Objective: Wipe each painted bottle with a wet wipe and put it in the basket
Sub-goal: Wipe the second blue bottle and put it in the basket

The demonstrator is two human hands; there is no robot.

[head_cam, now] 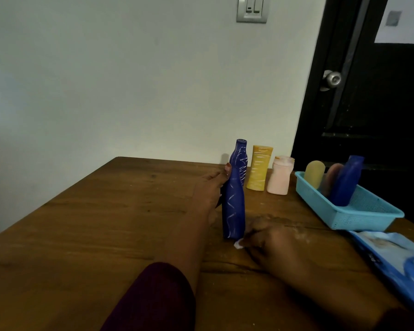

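A blue bottle (233, 206) streaked with white paint stands upright on the wooden table (105, 223). My left hand (207, 192) grips its left side, with a fingertip near its top. My right hand (273, 244) rests on the table at the bottle's base and pinches a small white wet wipe (237, 244) against its bottom right. Right behind it stands what looks like a second blue streaked bottle (240, 158). Beside that are a yellow bottle (258, 168) and a pale pink bottle (279, 176). The turquoise basket (359, 217) at the right holds three bottles: yellowish, pinkish and plain blue.
A blue wet wipe pack (397, 256) lies at the table's right front edge, just below the basket. The table stands against a white wall, with a black door (373, 103) at the back right. My dark red sleeve (153, 299) covers the near middle.
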